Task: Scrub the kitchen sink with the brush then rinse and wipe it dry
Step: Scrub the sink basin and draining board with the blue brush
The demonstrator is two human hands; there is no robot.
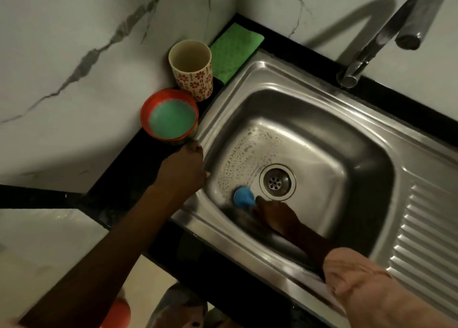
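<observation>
- Left hand point(184, 165) is bracing on the sink point(247, 80) rim, knuckles up; the fingers are curling over the edge, with only one tip peeking out on the basin side, and whether they are really clamping the rim I cannot tell.
- Just beyond those fingers, a tub point(169, 117) of green paste is sitting on the counter, nearly touching the hand, and past it a cup point(192, 68) is standing upright.
- Farther out from the fingers, in the corner, a green cloth point(234, 50) is lying flat, well apart from both hands; probably the one for drying.
- Down in the basin, suds are beading on the floor, between the left fingers and the drain point(277, 182).
- Brush point(244, 198) is working the near floor of the basin, its blue knob just beside the drain, its dark bristles blurring.
- Right hand point(275, 215) is gripping the brush from behind, one fingertip lying against the knob; the rest is too blurred to read.
- Judging it: the brush looks light and stiff, but soapy, so likely slippery; the knob is the place to hold, with the palm pressing down over it.
- Tap point(406, 34) is arching over the far side, well away from the right fingers, with no water running.
</observation>
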